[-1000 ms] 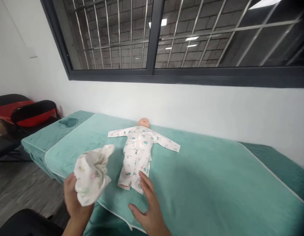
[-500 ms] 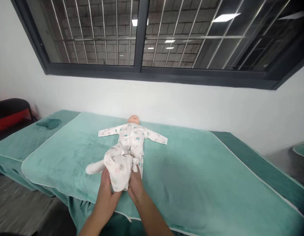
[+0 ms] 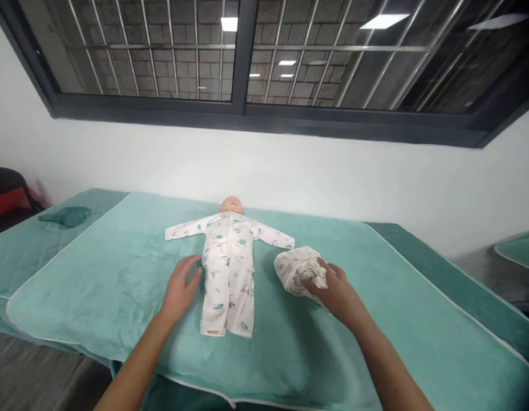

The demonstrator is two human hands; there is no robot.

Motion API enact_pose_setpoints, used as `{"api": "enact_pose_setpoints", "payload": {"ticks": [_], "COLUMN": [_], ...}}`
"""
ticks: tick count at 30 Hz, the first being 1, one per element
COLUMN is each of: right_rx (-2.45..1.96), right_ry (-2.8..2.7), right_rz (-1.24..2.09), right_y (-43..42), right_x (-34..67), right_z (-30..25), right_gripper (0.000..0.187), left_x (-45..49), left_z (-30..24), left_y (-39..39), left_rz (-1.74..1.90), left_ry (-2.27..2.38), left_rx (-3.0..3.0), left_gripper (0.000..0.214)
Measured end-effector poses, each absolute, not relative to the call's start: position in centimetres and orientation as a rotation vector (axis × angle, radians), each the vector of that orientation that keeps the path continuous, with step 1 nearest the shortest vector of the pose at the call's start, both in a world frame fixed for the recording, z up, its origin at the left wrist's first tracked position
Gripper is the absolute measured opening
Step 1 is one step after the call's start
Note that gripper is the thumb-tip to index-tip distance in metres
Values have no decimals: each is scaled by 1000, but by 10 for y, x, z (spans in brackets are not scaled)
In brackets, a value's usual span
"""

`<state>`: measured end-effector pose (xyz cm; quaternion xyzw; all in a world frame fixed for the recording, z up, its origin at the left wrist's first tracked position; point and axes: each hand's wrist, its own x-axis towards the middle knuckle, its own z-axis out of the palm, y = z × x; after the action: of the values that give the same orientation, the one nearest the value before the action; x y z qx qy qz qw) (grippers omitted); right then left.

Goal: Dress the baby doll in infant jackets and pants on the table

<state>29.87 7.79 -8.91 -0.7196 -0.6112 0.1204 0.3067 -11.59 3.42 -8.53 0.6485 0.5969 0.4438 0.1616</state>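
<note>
A baby doll point(image 3: 231, 204) lies on its back on a green padded bed cover point(image 3: 131, 279), its head toward the wall. It wears a white printed top point(image 3: 230, 234) with sleeves spread out and matching trousers point(image 3: 227, 294). To the right of the doll, my right hand point(image 3: 332, 288) grips a bunched white printed cloth garment point(image 3: 301, 273), close to the cuff of one sleeve. My left hand point(image 3: 181, 285) hovers beside the doll's waist on the left, fingers apart and holding nothing.
Behind the bed rises a white wall point(image 3: 247, 171) with a dark-framed barred window point(image 3: 238, 111). A darker green cloth with a face hole point(image 3: 67, 217) covers the bed's left end. A black and red chair point(image 3: 9, 202) stands at far left.
The bundled garment has moved from in front of the doll's legs to its right side, carried in my right hand. My left hand has let go and moved left, uncovering the trousers.
</note>
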Motion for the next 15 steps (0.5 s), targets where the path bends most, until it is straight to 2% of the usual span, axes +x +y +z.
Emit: {"api": "enact_pose_setpoints", "payload": {"ticks": [2,3,4,7,9,12,15], "right_rx": [-1909,-1818,-1690,-1339,-1407,-1728,-1828], "right_ry": [-1653,-1672,-1706,-1828,-1828,-1891,-1979], "right_rz": [280,227,189,276,354,421,504], "right_y": [69,69,73,118,167,237,276], "right_x": [286,271,252,173,122,74,66], "right_z": [-67,-54,-41,-19,-19,-35,-49], "right_gripper": [91,88,81,41,30,33,34], "left_x": [-108,-103,-96,-77,-67,-60,-60], "left_z": [-72,-66,-61,-55,-60,-77,-93], "left_y": [74,95,117,183,221,258,270], "left_rz": [1310,1350,1371,1411,1427,1374,1304], "left_ry": [1643,1611,1566,1454,1443,1450,1446], "left_rx": [1882,1889,1890,1750,1638,1687,1874], "left_gripper": [34,33,32,31,34,38,44]}}
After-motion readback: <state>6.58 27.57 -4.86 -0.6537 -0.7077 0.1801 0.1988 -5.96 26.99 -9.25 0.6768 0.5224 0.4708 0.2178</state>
